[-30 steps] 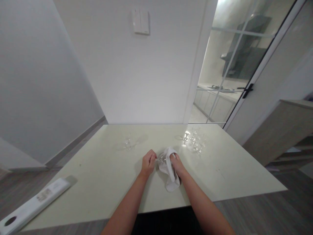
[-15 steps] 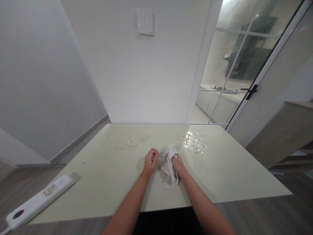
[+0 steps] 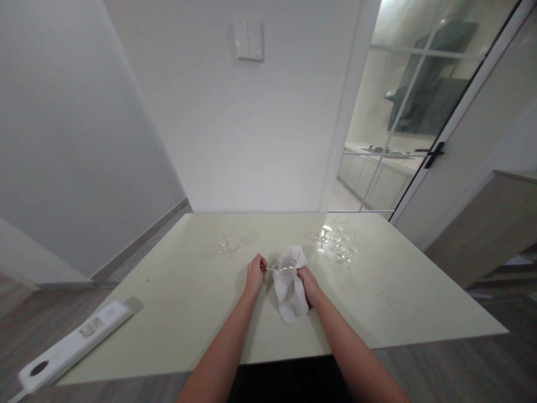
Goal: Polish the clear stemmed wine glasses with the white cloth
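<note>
A clear stemmed glass (image 3: 284, 267) lies on its side in the air above the table, its bowl to the right. My left hand (image 3: 255, 272) is closed round the stem and foot end. My right hand (image 3: 308, 282) grips a white cloth (image 3: 292, 299) at the mouth of the bowl. The cloth lies behind and beneath the bowl and hangs down toward the table. Some fingers of the right hand are hidden by the cloth.
Several clear stemmed glasses (image 3: 338, 242) stand close together at the right rear of the pale table (image 3: 176, 313). One more glass (image 3: 225, 242) stands at the left rear. A white power strip (image 3: 75, 344) lies at the left edge. A wall (image 3: 251, 140) rises behind.
The glass bowl shows more now, and the cloth is spread wider beneath it. My left hand has shifted slightly left, away from the cloth.
</note>
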`<move>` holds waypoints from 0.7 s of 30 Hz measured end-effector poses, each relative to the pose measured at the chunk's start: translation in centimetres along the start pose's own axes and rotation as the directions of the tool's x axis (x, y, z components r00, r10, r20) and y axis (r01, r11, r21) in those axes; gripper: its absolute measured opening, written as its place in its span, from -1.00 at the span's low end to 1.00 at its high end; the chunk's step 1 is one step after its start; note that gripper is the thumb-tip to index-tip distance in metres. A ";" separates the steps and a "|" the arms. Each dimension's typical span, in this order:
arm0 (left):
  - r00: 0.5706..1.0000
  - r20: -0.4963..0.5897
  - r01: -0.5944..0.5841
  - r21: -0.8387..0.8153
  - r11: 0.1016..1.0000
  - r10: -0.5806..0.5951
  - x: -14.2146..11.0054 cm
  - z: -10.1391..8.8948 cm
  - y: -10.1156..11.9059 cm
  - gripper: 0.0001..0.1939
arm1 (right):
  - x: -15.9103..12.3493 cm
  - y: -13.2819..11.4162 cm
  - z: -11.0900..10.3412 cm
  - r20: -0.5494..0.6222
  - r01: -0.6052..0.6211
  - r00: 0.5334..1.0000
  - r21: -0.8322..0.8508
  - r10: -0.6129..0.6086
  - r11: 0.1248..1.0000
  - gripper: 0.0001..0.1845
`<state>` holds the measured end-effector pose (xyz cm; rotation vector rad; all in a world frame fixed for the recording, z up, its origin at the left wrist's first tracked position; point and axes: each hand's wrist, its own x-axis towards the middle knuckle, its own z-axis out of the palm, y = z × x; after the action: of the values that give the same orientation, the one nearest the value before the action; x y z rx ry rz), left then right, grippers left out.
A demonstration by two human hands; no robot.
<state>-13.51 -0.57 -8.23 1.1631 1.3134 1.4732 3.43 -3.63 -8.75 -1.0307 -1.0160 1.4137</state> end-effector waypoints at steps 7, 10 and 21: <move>0.968 0.142 -0.225 0.109 0.968 0.209 -0.9 -0.3 0.1 -0.54 | 0.4 1.5 -1.3 0.102 0.126 0.989 -0.176 -0.110 0.976 -0.49; 0.944 0.173 -0.302 0.113 0.947 0.280 -1.2 -0.4 0.0 -0.54 | 0.6 2.4 -1.6 -0.011 0.121 0.992 -0.202 -0.125 0.972 -0.47; 0.936 0.173 -0.330 0.130 0.935 0.306 -1.3 -0.3 0.0 -0.53 | 0.3 1.3 -1.5 0.166 0.203 0.972 -0.223 -0.168 0.954 -0.63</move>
<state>-13.54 -1.93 -8.34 1.6216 1.1924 1.4914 4.51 -3.33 -10.46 -0.9839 -1.3808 1.2465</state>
